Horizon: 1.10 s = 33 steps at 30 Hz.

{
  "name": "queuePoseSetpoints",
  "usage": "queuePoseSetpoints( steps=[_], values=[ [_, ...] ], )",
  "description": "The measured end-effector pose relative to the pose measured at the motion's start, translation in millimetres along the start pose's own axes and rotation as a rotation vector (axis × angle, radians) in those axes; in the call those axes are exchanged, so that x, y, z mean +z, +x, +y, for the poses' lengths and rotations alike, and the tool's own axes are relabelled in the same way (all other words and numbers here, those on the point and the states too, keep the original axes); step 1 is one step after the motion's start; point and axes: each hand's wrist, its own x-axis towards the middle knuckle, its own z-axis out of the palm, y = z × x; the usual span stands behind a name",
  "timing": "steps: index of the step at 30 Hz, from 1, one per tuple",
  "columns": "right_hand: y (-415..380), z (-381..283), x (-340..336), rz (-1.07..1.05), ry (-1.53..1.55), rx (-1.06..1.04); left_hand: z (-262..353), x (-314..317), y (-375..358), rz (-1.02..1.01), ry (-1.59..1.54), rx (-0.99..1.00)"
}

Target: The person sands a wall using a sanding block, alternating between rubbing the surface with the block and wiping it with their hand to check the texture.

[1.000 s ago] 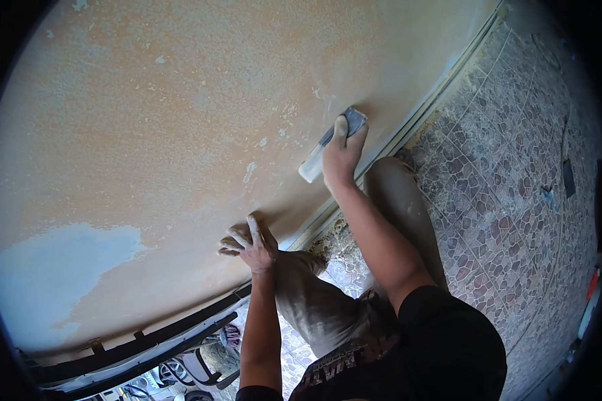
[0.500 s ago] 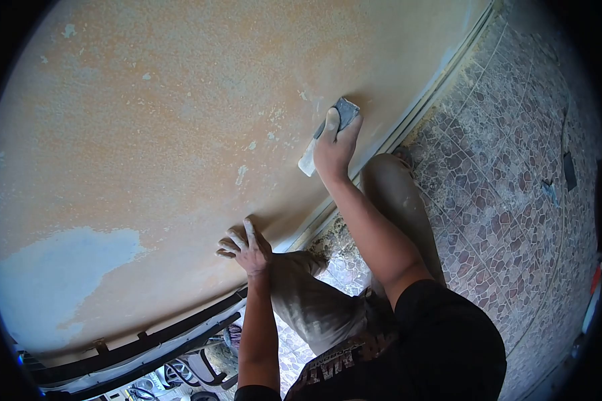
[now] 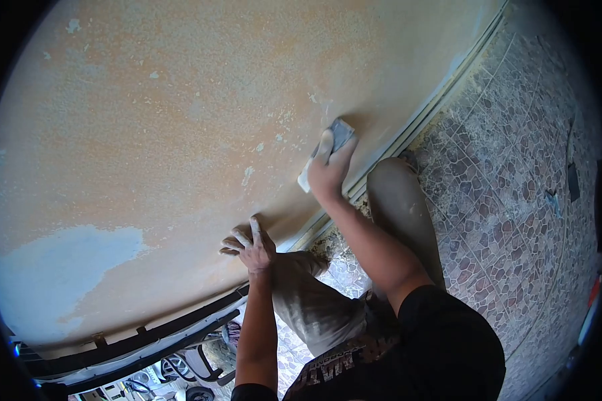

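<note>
My right hand (image 3: 329, 170) is wrapped round a sanding block (image 3: 342, 134), its grey face at the top and a pale end below the palm. The block lies against the patchy tan wall (image 3: 180, 134), close to the wall's lower edge. Farther left, my left hand (image 3: 250, 250) rests on the same surface with its fingers spread, holding nothing. Whitish dust coats the fingers of both hands. Several pale chipped spots mark the wall between and above the hands, and a large bluish-white patch (image 3: 80, 267) shows at the lower left.
A ridged strip (image 3: 408, 137) runs along the wall's foot beside the dusty stone-patterned floor (image 3: 495, 220). My bent knee (image 3: 398, 190) is near my right forearm. Dark rails (image 3: 140, 341) and assorted items, including a wheel-like round thing (image 3: 175, 366), are at lower left.
My right hand has slid the sanding block a short way down along the wall, towards my body. The left hand stays on the wall; the view has shifted slightly.
</note>
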Motion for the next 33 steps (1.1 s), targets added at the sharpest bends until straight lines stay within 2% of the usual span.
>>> queuePoseSetpoints(
  steps=[2, 3, 5, 7, 9, 12, 13, 14, 15, 16, 17, 19, 21, 22, 24, 26, 27, 28, 30, 32, 33],
  values=[
    [-72, 33, -3, -0.138, -0.147, -0.069, 6, -5, 5, -0.01, -0.003, -0.048],
    [-85, 37, -11, -0.132, -0.146, -0.07, 7, -2, 6, 0.0, -0.013, -0.053],
    [-100, 42, -13, -0.287, -0.292, -0.043, 8, -1, 11, 0.005, -0.003, -0.04],
    [-52, 7, -2, -0.15, -0.063, 0.048, 4, -2, 2, -0.025, 0.012, -0.042],
    [13, -25, -5, -0.084, -0.015, -0.106, 2, -4, -2, -0.055, -0.019, -0.027],
    [3, -17, -4, -0.043, -0.102, -0.112, -2, -2, -4, -0.025, 0.006, -0.004],
    [-23, 0, -4, -0.131, -0.091, -0.077, 0, 0, -1, 0.018, 0.02, 0.021],
    [-73, 40, -13, -0.2, -0.332, -0.366, 6, 0, 3, 0.035, 0.012, 0.016],
    [-81, 37, -18, -0.238, -0.331, -0.373, 9, -2, 1, -0.011, -0.029, -0.041],
    [-80, 40, -15, -0.227, -0.328, -0.369, 8, -1, 0, -0.059, -0.067, -0.089],
    [-78, 45, -9, -0.191, -0.271, -0.26, 7, 2, -1, -0.052, -0.05, -0.089],
    [-43, 8, -1, -0.148, -0.109, -0.081, 2, -3, -5, -0.054, -0.056, -0.067],
    [16, -29, -5, -0.103, -0.126, -0.226, 1, 2, -6, -0.017, -0.064, -0.034],
    [15, -29, -4, -0.115, -0.129, -0.23, 1, 2, -9, -0.021, -0.064, -0.047],
    [8, -25, 1, -0.004, 0.005, -0.248, 3, 6, -6, 0.008, -0.047, -0.029],
    [-48, 29, -6, -0.112, -0.216, -0.38, 6, 7, -6, -0.004, -0.067, -0.065],
    [-70, 41, -16, -0.191, -0.334, -0.474, 8, 8, -6, -0.034, -0.08, -0.097],
    [-78, 37, -20, -0.231, -0.341, -0.484, 12, 8, -2, -0.022, -0.083, -0.092],
    [-76, 30, -13, -0.197, -0.299, -0.346, 10, 4, -1, -0.054, -0.118, -0.149],
    [-35, 3, -3, -0.177, -0.094, -0.172, 12, -12, 2, -0.145, -0.192, -0.198],
    [0, -24, -3, -0.144, -0.072, -0.205, 9, -8, -1, -0.143, -0.138, -0.153]
  ],
)
